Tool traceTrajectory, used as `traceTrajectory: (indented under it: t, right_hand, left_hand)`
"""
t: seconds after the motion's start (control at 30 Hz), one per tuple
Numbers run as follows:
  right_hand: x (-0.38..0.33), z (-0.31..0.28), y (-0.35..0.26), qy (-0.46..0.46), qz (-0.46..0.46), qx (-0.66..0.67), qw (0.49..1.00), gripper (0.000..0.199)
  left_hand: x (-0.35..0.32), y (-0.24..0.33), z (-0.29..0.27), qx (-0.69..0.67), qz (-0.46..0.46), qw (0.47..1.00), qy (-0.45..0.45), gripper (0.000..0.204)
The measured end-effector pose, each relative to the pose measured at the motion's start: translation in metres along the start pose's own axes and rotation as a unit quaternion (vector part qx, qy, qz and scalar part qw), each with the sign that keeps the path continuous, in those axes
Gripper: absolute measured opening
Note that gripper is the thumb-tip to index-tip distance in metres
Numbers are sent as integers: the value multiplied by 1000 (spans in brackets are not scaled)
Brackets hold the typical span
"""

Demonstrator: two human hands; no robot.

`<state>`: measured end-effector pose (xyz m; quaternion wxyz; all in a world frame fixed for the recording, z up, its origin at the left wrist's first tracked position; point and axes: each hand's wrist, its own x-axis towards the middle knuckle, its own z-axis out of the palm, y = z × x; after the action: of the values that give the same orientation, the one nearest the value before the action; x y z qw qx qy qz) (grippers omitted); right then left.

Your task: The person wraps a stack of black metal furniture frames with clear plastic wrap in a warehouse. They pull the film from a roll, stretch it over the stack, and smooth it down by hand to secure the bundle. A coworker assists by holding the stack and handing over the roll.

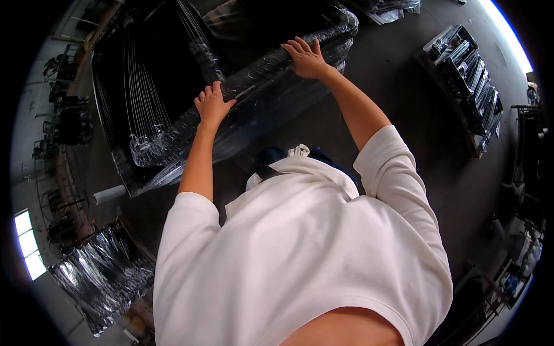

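In front of me stands a large stack of dark rectangular frames (259, 72), wrapped in clear plastic film. Thin stretched strands of the film (141, 86) run across the open middle of the frames at the left. My left hand (212, 106) lies on the near wrapped edge, fingers spread and thumb out to the right. Farther right along that same edge rests my right hand (307, 59), its fingers also spread. Neither hand grips anything that I can see.
A roll of white film (109, 194) juts out by the stack's near left corner. Another film-wrapped bundle (104, 271) stands behind at the lower left. To the right, wrapped dark frames (466, 81) lie on a pallet (447, 104). Racks (522, 144) line the far right.
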<state>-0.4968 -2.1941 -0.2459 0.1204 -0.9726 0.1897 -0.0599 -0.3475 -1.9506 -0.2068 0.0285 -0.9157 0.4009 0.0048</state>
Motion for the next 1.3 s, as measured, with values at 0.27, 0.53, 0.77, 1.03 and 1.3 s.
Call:
traceTrajectory:
  t: [0.27,0.53,0.77,1.03,1.3]
  right_hand:
    - [1,4,-6,2,37,18,999,67]
    - [9,21,-7,69,19,52,996,58]
    - [1,3,-26,16,99,24,995,58]
    - [-3,2,-22,29,113,43,992,58]
    - [0,4,-26,24,126,25,991,58]
  left_hand:
    - [3,-1,6,23,7,998,56,75]
    - [11,-9,18,82,70,986,130,66]
    - [13,-5,6,84,54,994,55,65]
    - [11,4,8,68,47,995,62,65]
    - [12,5,9,66,26,996,60,69]
